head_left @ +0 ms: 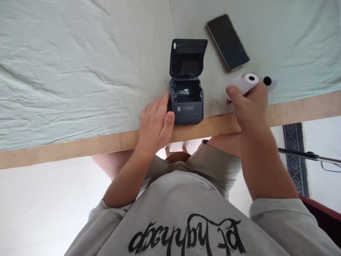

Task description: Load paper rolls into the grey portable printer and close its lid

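Note:
A small dark label printer (186, 113) sits at the table's near edge with its lid (188, 58) raised and its inner bay exposed. Against the printer's left side rests my left hand (157, 121), fingers stretched out flat and thumb at its corner. My right hand (249, 103), closed, grips a white paper roll (242, 84) by its sides just above the table, to the right of the printer. Beyond that hand's knuckles shows a second white roll (274, 83) with a black core end, partly hidden; I cannot tell whether the hand touches it.
A black smartphone (228, 42) lies screen up behind the paper rolls. A wrinkled pale green cloth (80, 71) covers the table up to a bare wooden edge (117, 142). Below on the right, a metal rod (327, 159) crosses over a patterned blue strip (294, 149).

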`<control>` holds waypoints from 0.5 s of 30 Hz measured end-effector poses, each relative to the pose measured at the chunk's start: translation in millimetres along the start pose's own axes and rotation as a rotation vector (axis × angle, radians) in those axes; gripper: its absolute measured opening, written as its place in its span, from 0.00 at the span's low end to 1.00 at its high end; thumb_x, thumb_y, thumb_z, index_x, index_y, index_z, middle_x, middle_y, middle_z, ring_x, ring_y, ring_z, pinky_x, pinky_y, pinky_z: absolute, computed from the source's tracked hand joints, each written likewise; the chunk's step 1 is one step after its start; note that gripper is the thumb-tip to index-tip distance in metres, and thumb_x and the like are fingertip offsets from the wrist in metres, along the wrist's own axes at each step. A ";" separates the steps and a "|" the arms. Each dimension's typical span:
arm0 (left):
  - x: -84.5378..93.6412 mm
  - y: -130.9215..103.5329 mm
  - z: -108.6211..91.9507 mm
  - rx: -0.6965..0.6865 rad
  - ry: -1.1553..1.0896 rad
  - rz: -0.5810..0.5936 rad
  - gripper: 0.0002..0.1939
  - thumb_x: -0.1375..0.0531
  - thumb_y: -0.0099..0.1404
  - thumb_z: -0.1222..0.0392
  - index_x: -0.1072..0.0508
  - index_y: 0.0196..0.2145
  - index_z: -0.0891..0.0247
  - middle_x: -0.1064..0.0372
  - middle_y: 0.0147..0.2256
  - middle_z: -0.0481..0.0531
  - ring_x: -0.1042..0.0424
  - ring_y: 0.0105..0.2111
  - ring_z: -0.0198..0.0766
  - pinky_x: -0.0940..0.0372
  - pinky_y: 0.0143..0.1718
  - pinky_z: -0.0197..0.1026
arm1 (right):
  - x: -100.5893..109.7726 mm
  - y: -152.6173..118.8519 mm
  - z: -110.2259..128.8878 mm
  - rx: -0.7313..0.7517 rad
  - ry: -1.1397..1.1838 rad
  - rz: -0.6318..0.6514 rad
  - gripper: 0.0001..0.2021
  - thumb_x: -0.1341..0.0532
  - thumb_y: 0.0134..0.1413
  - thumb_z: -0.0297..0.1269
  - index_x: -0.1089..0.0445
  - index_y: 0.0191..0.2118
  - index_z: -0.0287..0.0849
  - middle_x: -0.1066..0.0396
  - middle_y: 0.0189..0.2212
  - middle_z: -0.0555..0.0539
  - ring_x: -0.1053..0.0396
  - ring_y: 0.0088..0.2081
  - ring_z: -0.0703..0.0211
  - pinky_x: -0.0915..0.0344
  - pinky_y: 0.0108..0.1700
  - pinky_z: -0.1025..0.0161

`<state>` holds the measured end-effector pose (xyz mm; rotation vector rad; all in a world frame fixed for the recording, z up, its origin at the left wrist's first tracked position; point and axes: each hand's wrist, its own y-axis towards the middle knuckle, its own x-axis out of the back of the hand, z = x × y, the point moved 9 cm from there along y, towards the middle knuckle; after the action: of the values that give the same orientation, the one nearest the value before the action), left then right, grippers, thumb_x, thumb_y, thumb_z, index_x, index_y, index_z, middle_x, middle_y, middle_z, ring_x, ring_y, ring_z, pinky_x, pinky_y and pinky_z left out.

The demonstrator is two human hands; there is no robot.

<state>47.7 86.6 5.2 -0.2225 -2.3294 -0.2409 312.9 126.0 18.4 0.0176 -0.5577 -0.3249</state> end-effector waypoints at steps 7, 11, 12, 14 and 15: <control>-0.4 -1.0 -1.5 -0.005 0.016 -0.012 0.40 0.68 0.74 0.34 0.39 0.67 0.61 0.35 0.63 0.62 0.36 0.62 0.52 0.43 0.61 0.53 | -14.9 -7.9 24.3 0.184 -0.453 0.196 0.13 0.40 0.57 0.40 0.35 0.49 0.49 0.26 0.48 0.41 0.29 0.46 0.48 0.32 0.51 0.49; -0.3 0.2 -0.2 0.024 0.016 -0.011 0.34 0.64 0.76 0.37 0.39 0.66 0.59 0.34 0.62 0.60 0.35 0.62 0.50 0.42 0.61 0.52 | -10.1 -17.6 25.2 0.215 -0.451 0.266 0.31 0.38 0.53 0.38 0.44 0.63 0.42 0.29 0.56 0.38 0.29 0.56 0.46 0.33 0.58 0.48; 0.4 0.6 0.0 0.030 0.016 -0.018 0.33 0.64 0.76 0.38 0.38 0.66 0.58 0.33 0.62 0.59 0.34 0.61 0.49 0.42 0.61 0.51 | -0.1 -18.3 29.5 0.276 -0.430 0.200 0.33 0.38 0.52 0.37 0.44 0.63 0.43 0.29 0.56 0.38 0.30 0.58 0.46 0.33 0.58 0.49; 2.1 1.5 -0.3 0.031 0.019 -0.034 0.32 0.63 0.77 0.39 0.38 0.65 0.58 0.33 0.61 0.59 0.34 0.61 0.48 0.42 0.61 0.50 | 27.7 -19.0 36.1 0.416 -0.418 -0.003 0.30 0.38 0.50 0.35 0.40 0.61 0.45 0.30 0.54 0.40 0.29 0.57 0.48 0.32 0.56 0.50; 2.7 1.9 -0.6 0.029 0.022 -0.039 0.32 0.63 0.77 0.39 0.38 0.65 0.57 0.33 0.61 0.59 0.34 0.61 0.48 0.41 0.61 0.50 | 43.1 -19.0 36.0 0.476 -0.431 -0.124 0.27 0.38 0.49 0.35 0.37 0.58 0.46 0.30 0.52 0.40 0.28 0.55 0.48 0.31 0.53 0.49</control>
<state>46.7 88.5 7.7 -0.1594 -2.3155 -0.2276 322.9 97.3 69.3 0.4519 -1.0555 -0.3110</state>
